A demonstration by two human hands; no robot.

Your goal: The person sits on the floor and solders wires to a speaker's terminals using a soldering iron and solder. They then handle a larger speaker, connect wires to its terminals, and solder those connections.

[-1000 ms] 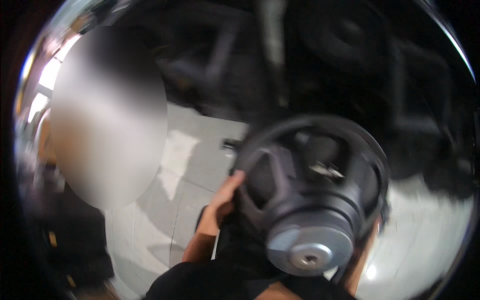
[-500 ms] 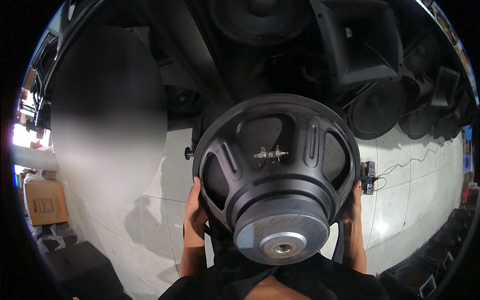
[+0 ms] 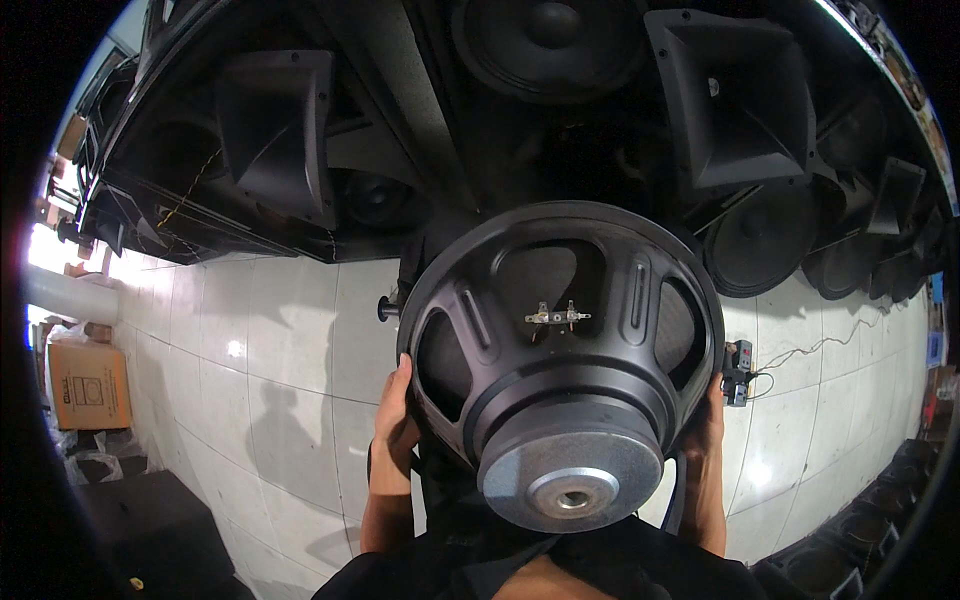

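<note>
A large black woofer (image 3: pixel 575 370) is in front of my chest, its back side up. Its round magnet (image 3: pixel 560 450) tilts toward me and has a hole in the centre. Two metal terminals (image 3: pixel 558 315) stick out between the openings of its basket. My left hand (image 3: pixel 396 415) grips the left side of the rim, thumb showing along the edge. On the opposite side my right hand (image 3: pixel 710 415) holds the rim, most of its fingers hidden behind the woofer.
Black horns (image 3: pixel 275 140) and mounted speakers (image 3: pixel 550 30) fill the far side. A power strip (image 3: pixel 738 372) with a cable lies on the tiled floor (image 3: pixel 300 340) at right. A carton (image 3: pixel 90 385) and a black box (image 3: pixel 155 535) stand at left. Several speakers (image 3: pixel 850 530) line the lower right.
The woofer sits slightly lower and farther right in view, still between both hands. The blurred oval at the left is gone; a horn and floor show there now.
</note>
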